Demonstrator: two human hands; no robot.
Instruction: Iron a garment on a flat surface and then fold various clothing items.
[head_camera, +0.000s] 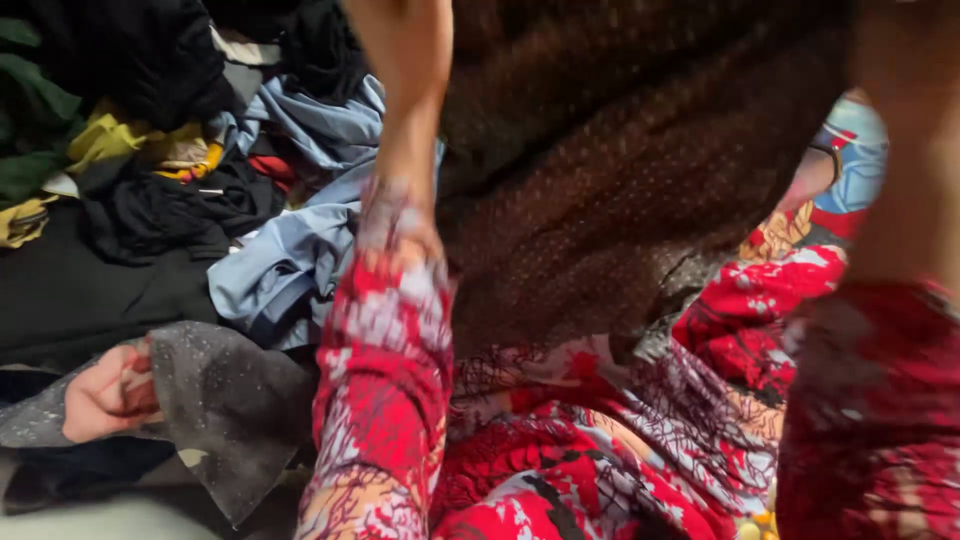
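Observation:
A dark brown cloth (620, 170) with fine dots hangs spread between my two raised arms. My left hand (400, 90) rises from a red and white patterned sleeve and holds the cloth's left edge; its fingers are cut off by the top of the frame. At the right edge, blurred, my right hand (915, 150) holds up the cloth's other side. Below the cloth lies red patterned fabric (600, 450).
Another person's hand (100, 395) at the lower left grips a grey speckled cloth (230, 400). A heap of clothes fills the left: a light blue garment (290, 250), black pieces (100, 290), a yellow one (130, 140) and dark green at the far left.

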